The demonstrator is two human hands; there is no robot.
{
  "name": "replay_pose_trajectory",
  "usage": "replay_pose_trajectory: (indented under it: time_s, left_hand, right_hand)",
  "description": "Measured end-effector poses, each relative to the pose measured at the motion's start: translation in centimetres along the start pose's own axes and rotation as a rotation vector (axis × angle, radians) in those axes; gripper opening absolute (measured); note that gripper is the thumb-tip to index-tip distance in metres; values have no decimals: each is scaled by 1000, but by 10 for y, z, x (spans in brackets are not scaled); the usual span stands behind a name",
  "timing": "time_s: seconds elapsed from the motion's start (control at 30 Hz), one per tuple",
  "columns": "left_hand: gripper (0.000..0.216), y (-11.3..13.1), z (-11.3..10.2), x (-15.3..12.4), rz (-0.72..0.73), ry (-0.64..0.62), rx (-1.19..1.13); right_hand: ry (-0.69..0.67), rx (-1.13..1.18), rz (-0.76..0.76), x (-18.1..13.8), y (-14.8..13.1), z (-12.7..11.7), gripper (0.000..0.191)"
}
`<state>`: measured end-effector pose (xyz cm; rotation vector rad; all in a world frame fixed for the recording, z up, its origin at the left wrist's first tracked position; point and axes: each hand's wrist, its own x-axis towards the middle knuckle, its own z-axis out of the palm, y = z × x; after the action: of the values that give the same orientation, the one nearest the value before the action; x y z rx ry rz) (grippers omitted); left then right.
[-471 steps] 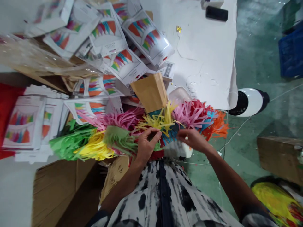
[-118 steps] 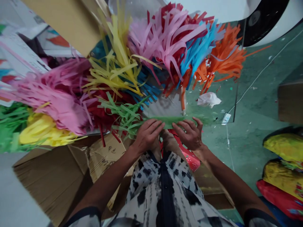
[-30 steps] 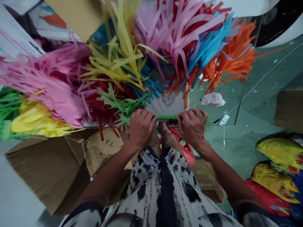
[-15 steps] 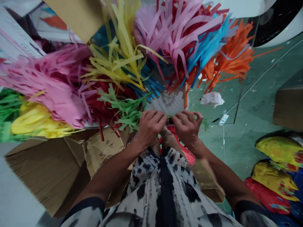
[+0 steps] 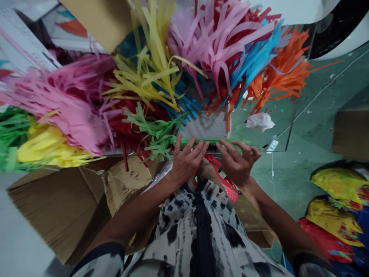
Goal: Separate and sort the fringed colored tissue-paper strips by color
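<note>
A thin green twisted strip [image 5: 211,141] of tissue paper runs along the near edge of the glass table, with a fringed green tassel [image 5: 160,134] at its left. My left hand [image 5: 187,159] lies palm down at the table edge, its fingers stretched forward and spread, with the tips on the strip. To its right, my right hand [image 5: 238,161] also rests its fingertips on or just at the strip, fingers apart. Both hands are open. The exact contact under the fingertips is partly hidden.
Fringed paper bunches in pink [image 5: 75,111], yellow [image 5: 155,73], blue [image 5: 256,57] and orange [image 5: 288,69] cover the table beyond. A crumpled white tissue [image 5: 261,121] lies on the right. Below left stands an open cardboard box [image 5: 60,207]; yellow packages [image 5: 334,219] are at the right.
My fingers have gone from curled over the table edge to stretched out flat. My right hand has shifted right, and more of the green strip shows between and beyond the hands.
</note>
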<state>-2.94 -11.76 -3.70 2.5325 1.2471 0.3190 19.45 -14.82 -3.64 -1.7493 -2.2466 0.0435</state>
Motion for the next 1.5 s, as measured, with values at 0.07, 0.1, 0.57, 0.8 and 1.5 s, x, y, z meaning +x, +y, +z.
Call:
replay_pose_trajectory:
  time_s: [0.07,0.1,0.57,0.8,1.5]
  left_hand:
    - [47,-2,0,-2,-8,0,-21]
    - [47,-5,0,-3,-15,0,-35]
    - [32,-19,-17,12,-35,120,22]
    - [21,-15,6,31,52,-45,-56]
    - [24,-28,-13,40,-221,-95,3]
  right_hand:
    - [-47,2,-14,3,-6,3,43]
    - [-64,-2,-7,3,-7,5,45]
    - [-83,67,-32,24,8,11,10]
    - [-164,77,-46,25,17,9,15]
    - [-330,129,138,63,3,1,12]
